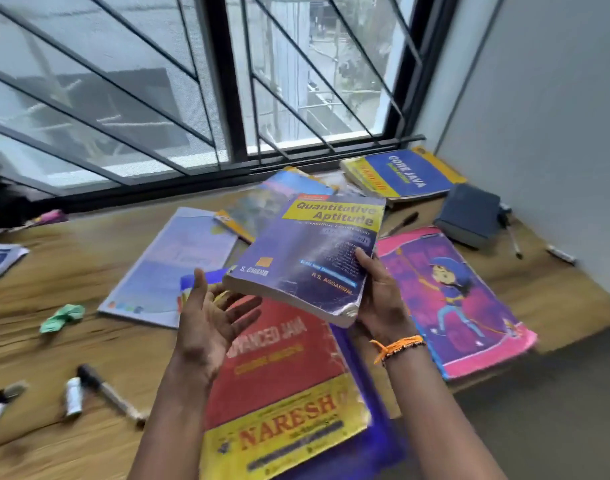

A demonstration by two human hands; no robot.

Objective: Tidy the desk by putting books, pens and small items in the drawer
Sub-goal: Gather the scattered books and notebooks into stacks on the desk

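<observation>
From the head view, your right hand grips the Quantitative Aptitude book by its near right corner, lifted above the red Advanced Java book. Its long axis runs away from you. Your left hand, palm up and fingers spread, waits just left of it, holding nothing.

It looked like a study corner in a home or student room. A wooden desk stood right under a barred window facing neighbouring buildings, with a plain wall to one side. Exam and programming textbooks, a children's picture book, pens and a crumpled scrap of paper lay scattered over it.
</observation>
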